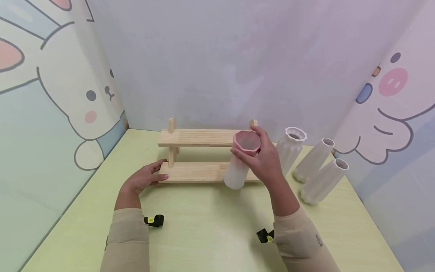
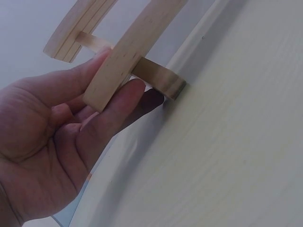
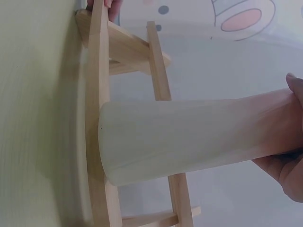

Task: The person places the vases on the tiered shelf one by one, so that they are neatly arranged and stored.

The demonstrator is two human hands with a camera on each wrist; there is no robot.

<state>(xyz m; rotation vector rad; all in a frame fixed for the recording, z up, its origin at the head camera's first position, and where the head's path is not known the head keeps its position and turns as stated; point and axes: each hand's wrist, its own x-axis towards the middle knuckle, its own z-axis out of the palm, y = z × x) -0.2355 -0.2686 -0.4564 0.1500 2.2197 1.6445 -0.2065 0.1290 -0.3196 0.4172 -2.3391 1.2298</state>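
Observation:
A two-tier wooden rack (image 1: 200, 138) stands on the pale green table. My right hand (image 1: 261, 156) grips the pink rim of a tall vase (image 1: 239, 166) that fades from pink to white. The vase (image 3: 189, 137) has its base at the right end of the rack's lower shelf (image 1: 195, 172). Whether the base rests on that shelf (image 3: 97, 123) I cannot tell. My left hand (image 1: 146, 177) rests with straight fingers against the left end of the lower shelf (image 2: 125, 56), its fingers (image 2: 113, 111) under the board's end.
Three white ribbed vases (image 1: 290, 149) (image 1: 314, 158) (image 1: 323, 181) stand to the right of the rack. Cartoon-printed walls close the table (image 1: 204, 226) on the left, back and right. The table's front edge lies near my forearms.

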